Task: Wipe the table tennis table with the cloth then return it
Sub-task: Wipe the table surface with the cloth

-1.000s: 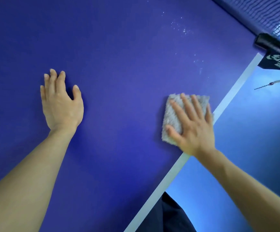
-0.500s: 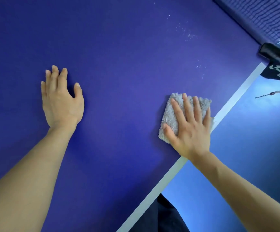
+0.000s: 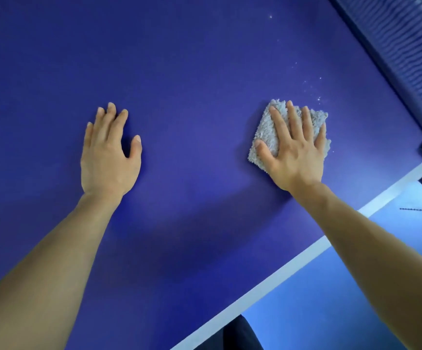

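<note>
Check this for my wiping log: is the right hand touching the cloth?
Touching. The head view shows the right hand lying flat on the cloth, fingers spread across it.

Table tennis room: blue table [image 3: 179, 59], net [image 3: 406, 46].

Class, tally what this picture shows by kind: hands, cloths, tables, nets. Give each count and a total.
Hands: 2, the left hand and the right hand
Cloths: 1, the grey cloth
Tables: 1, the table
Nets: 1, the net
Total: 5
</note>
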